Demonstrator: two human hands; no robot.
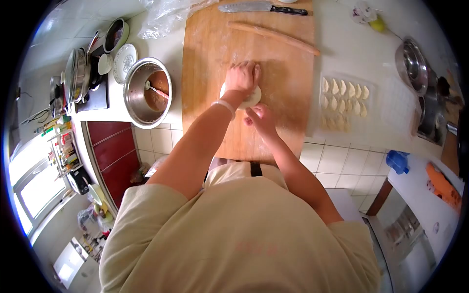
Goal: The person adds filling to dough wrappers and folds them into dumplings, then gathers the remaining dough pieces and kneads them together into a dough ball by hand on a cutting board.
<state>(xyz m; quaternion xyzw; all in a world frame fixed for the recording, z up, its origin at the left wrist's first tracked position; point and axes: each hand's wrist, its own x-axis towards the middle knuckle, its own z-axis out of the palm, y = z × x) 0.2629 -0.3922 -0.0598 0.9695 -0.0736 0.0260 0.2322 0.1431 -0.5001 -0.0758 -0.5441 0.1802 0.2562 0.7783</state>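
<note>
Wooden, our board (205, 88) spans the middle, a metal bowl (133, 97) to its left, the rolling pin (273, 36) slanting crosswise beyond. Our curled left hand (243, 78) covers much of the round dough (252, 99) there; our right hand (262, 118), fingers bent, sits at its near edge. Whether either grips, we cannot tell.

A wooden board (205, 53) is borne by the white table (334, 34), between a metal bowl (133, 100) and rows of dumplings (343, 88); on the board a round of dough (252, 100), a rolling pin (273, 35) and a knife (264, 7) are laid.
</note>
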